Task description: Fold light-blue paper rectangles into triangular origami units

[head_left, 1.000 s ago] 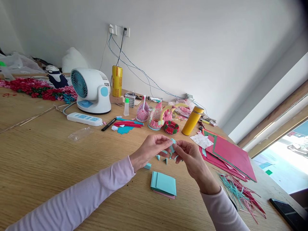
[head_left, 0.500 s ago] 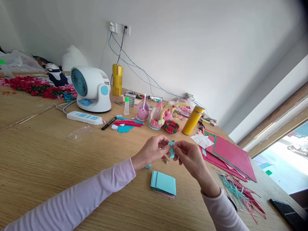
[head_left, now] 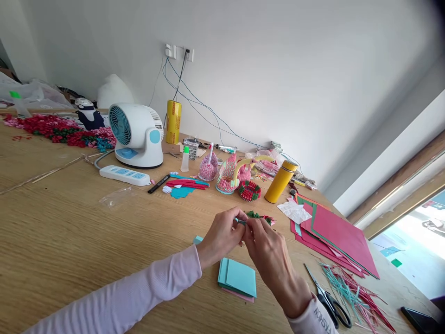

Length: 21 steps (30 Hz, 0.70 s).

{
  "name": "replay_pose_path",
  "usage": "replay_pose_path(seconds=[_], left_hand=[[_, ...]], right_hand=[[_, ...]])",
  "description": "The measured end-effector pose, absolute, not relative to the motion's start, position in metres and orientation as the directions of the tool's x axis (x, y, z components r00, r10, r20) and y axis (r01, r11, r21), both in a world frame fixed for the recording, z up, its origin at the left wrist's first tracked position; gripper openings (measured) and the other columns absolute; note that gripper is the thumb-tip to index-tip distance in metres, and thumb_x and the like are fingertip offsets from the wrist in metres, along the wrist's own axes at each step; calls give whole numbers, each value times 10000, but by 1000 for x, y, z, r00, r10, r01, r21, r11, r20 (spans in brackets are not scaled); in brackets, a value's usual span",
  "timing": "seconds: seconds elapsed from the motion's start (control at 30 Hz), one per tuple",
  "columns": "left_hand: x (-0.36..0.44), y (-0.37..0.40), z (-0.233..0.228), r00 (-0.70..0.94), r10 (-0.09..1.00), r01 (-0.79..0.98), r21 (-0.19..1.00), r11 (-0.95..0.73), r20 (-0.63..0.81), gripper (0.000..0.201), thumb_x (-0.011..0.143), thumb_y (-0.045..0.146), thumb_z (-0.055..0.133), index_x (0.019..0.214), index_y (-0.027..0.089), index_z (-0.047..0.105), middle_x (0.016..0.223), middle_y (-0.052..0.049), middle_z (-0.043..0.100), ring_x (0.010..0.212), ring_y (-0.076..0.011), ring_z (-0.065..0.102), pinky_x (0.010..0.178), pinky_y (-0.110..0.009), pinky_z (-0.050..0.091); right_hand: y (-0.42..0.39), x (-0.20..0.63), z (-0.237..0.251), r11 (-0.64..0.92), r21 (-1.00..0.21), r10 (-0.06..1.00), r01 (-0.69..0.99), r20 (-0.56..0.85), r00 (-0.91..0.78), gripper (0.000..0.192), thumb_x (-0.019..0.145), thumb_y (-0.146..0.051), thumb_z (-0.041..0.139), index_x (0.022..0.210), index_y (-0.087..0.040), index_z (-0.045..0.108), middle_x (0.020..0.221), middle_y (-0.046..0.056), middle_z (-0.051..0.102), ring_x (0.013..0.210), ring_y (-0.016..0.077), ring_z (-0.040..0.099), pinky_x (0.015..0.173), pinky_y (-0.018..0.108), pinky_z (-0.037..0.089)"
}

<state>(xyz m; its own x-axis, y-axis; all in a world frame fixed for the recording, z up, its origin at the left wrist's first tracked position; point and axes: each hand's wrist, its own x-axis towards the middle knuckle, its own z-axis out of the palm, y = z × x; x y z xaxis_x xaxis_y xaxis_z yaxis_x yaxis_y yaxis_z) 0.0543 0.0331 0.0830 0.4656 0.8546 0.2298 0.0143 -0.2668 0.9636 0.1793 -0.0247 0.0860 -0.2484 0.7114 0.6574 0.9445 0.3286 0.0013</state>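
Head view: left hand (head_left: 222, 235) and right hand (head_left: 267, 248) meet fingertip to fingertip, pinching small teal paper piece (head_left: 239, 221).

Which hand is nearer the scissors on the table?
Right. The right hand is just left of the scissors; the left hand lies farther left, beyond it.

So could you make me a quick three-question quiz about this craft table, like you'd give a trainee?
1. True or false: both hands pinch one small light-blue folded paper piece.
2. What lies on the wooden table just below the left hand: A) stack of light-blue square paper sheets, B) black marker pen, C) white power strip?
3. Which tool lies near the right hand's wrist?

Key: 1 true; 2 A; 3 black-handled scissors.
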Motion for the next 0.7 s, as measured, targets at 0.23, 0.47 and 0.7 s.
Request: replay_pose_path(seconds=[0.23, 0.47, 0.7], left_hand=[[55, 38, 83, 500, 855, -159, 985, -66, 139, 148, 751, 167, 553, 864, 120, 636, 662, -16, 637, 596, -134, 646, 570, -247, 548], [56, 37, 85, 494, 847, -234, 969, -86, 194, 191, 781, 241, 590, 855, 101, 699, 802, -65, 703, 667, -154, 678, 649, -271, 578], [57, 35, 86, 494, 845, -236, 967, -95, 204, 184, 776, 227, 588, 833, 95, 702, 773, -53, 680, 680, -161, 669, 649, -272, 569]], right_hand=[[-21, 185, 89, 316, -81, 713, 945, 677, -180, 181, 924, -138, 414, 840, -167, 572, 710, 75, 622, 600, 182, 592, 516, 272, 375], [-21, 184, 93, 328, -314, 749, 891, 661, -43, 109, 910, -153, 474, 894, -187, 577, 770, 31, 644, 619, 146, 616, 552, 236, 443], [-19, 184, 88, 339, -253, 715, 906, 696, -73, 122, 941, -165, 439, 929, -184, 559, 805, 42, 636, 637, 149, 626, 553, 237, 473]])
